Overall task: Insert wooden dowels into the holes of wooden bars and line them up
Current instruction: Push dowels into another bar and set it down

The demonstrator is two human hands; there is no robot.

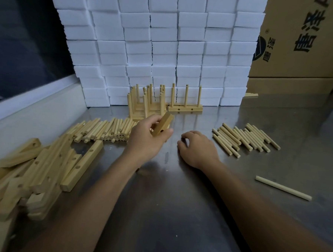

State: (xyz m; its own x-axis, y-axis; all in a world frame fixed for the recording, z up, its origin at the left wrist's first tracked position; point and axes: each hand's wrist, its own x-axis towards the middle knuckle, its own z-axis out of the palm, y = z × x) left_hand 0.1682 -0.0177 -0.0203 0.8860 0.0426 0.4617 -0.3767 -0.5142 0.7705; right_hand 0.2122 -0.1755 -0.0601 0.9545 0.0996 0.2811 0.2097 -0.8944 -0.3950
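Wooden bar (163, 124) sits tilted in the left hand (147, 136), fingers curled round it above the steel table (177, 194), while the right hand (197, 148) rests beside it, fingers curled and empty, near loose dowels (246, 138).

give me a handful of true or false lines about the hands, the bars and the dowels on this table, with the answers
1. The left hand grips a wooden bar. True.
2. The right hand holds a dowel. False: it rests on the metal table, fingers curled, nothing visible in it.
3. A finished bar with three upright dowels stands by the white foam blocks. True.
4. The pile of drilled bars lies to the person's right. False: it lies to the left.
5. One long dowel lies alone near the right forearm. True.
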